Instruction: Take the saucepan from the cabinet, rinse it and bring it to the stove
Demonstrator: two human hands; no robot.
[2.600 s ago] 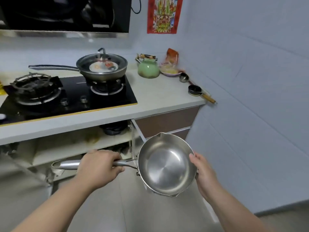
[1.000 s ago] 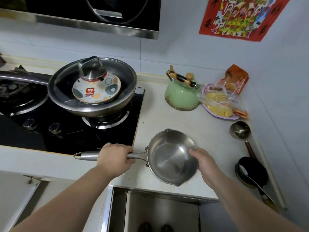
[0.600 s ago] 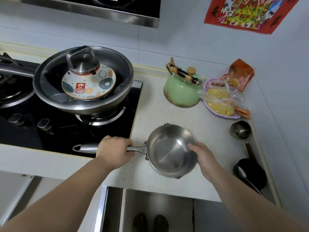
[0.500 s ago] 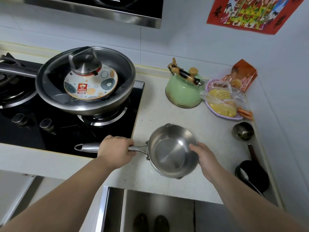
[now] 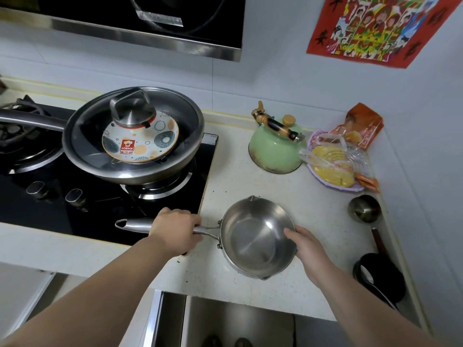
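Note:
A small steel saucepan (image 5: 253, 240) with pouring lips rests on the white counter (image 5: 250, 181), just right of the black gas stove (image 5: 75, 211). Its long handle points left over the stove's corner. My left hand (image 5: 175, 230) is wrapped around that handle. My right hand (image 5: 309, 251) grips the pan's right rim, fingers over the edge. The pan is empty inside.
A large lidded frying pan (image 5: 132, 136) covers the right burner; the left burner (image 5: 17, 136) is bare. A green kettle (image 5: 275, 146), a bagged plate of food (image 5: 333, 166), a steel ladle (image 5: 364, 209) and a black ladle (image 5: 378, 276) crowd the counter's right. An open cabinet (image 5: 225, 321) lies below.
I lifted the saucepan from down by the cabinet up onto the counter beside the stove. Over the last half second it has stayed put, both hands still on it.

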